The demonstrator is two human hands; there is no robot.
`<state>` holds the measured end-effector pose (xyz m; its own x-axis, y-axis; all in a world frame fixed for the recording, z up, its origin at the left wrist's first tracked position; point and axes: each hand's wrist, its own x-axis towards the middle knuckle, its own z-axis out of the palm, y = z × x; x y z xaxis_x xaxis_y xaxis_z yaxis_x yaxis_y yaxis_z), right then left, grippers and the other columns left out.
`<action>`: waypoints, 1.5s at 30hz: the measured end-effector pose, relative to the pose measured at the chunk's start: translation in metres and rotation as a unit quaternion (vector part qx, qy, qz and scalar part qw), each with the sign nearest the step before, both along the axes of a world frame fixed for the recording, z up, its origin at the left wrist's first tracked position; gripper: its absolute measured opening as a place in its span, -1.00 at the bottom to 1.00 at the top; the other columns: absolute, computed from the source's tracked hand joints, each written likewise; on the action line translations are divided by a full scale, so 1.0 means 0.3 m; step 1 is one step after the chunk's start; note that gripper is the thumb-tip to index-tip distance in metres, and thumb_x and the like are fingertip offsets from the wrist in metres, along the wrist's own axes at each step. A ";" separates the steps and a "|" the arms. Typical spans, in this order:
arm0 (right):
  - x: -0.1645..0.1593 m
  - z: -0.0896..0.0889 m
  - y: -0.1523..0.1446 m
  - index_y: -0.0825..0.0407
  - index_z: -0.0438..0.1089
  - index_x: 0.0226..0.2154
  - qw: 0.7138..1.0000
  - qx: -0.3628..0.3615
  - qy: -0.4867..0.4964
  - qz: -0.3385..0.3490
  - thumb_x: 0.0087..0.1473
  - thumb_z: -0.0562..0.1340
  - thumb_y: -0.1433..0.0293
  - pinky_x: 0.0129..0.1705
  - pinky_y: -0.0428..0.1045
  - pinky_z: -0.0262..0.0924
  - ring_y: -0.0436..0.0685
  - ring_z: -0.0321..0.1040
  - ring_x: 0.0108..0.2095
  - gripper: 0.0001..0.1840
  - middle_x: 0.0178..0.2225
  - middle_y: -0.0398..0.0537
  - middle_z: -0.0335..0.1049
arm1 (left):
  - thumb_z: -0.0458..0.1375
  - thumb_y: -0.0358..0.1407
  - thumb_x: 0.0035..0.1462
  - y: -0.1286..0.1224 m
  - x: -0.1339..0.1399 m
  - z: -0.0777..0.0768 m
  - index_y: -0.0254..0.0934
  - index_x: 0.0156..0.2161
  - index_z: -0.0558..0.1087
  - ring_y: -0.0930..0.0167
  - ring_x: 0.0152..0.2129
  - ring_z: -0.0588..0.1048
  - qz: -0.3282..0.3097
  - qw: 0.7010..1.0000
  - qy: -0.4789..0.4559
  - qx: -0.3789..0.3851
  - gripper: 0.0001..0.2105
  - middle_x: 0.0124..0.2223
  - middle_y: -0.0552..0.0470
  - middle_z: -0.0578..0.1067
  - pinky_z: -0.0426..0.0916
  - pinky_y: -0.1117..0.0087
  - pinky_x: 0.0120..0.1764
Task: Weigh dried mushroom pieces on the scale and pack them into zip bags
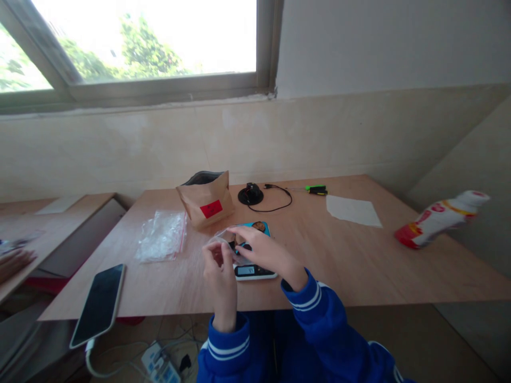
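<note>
Above a small digital scale [255,272], both my hands are at a clear plastic bag [239,259]. My left hand [221,279] pinches the bag's near left side between thumb and fingers. My right hand [265,250] reaches over from the right, its thumb and fingers closed around the bag's upper part. Small dark pieces show between my hands, but I cannot tell whether they are in the bag or on the scale's blue patterned top. The scale's lit display shows digits. Behind my hands stands an open brown paper pouch [199,202] with a red label.
Clear zip bags [162,236] lie left of the pouch. A phone [99,303] on a cable overhangs the front left edge. Farther back are a black round stand [250,194] with a cable, screwdrivers [316,189] and paper [353,210]. A bottle [439,221] leans at right. Another person's hand [16,263] is far left.
</note>
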<state>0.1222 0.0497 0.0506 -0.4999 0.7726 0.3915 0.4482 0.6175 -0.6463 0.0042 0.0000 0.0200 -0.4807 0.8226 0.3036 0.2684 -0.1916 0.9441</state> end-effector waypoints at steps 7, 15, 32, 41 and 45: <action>0.059 -0.127 0.109 0.05 0.43 -0.22 0.972 0.012 0.178 -0.151 0.13 0.00 0.54 -0.14 0.02 0.31 0.09 0.39 -0.20 -0.68 -0.23 0.00 0.43 | 0.10 -0.08 0.17 -0.009 -0.073 0.042 -0.25 -0.26 0.25 0.50 -0.60 0.37 0.094 0.992 -0.058 0.053 -0.74 -0.49 0.16 0.35 0.30 0.46 -0.47; -0.035 -0.312 0.162 0.01 0.25 0.17 0.949 -0.059 -0.174 -0.256 0.03 0.24 -0.01 0.14 0.45 -0.14 0.59 -0.07 0.22 -0.26 0.25 0.31 0.04 | 0.11 -0.13 0.17 -0.014 -0.101 0.033 -0.25 -0.25 0.25 0.51 -0.58 0.38 0.097 0.989 -0.080 0.084 -0.77 -0.48 0.17 0.36 0.31 0.48 -0.46; 0.021 -0.397 0.195 0.01 0.50 -0.35 0.976 -0.012 0.051 -0.210 0.06 0.25 0.52 -0.07 0.09 0.20 0.19 0.29 -0.17 -0.87 -0.28 0.01 0.44 | 0.21 -0.10 0.10 0.007 -0.072 0.001 -0.25 -0.29 0.31 0.57 -0.56 0.35 0.029 0.968 -0.234 0.090 -0.73 -0.45 0.18 0.35 0.27 0.55 -0.44; 0.083 -0.390 0.204 0.04 0.50 -0.33 0.957 -0.033 0.152 -0.243 0.02 0.26 0.45 -0.16 0.03 0.28 0.16 0.43 -0.24 -0.89 -0.28 0.02 0.52 | 0.28 -0.12 0.02 0.022 -0.037 -0.009 -0.27 -0.33 0.32 0.59 -0.55 0.32 -0.022 0.941 -0.328 0.081 -0.71 -0.45 0.18 0.33 0.25 0.57 -0.44; 0.097 -0.396 0.210 0.03 0.51 -0.37 0.956 -0.042 0.171 -0.233 -0.01 0.26 0.45 -0.17 0.04 0.28 0.16 0.44 -0.26 -0.89 -0.31 0.01 0.52 | 0.29 -0.11 0.00 0.026 -0.033 -0.027 -0.26 -0.33 0.33 0.60 -0.56 0.32 -0.030 0.936 -0.343 0.074 -0.70 -0.44 0.19 0.34 0.25 0.57 -0.45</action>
<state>0.1513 0.1126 -0.0683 0.0524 0.9160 0.3977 0.4159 0.3420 -0.8426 -0.0056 0.0079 0.0120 -0.5593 0.8273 0.0531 -0.4064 -0.3294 0.8522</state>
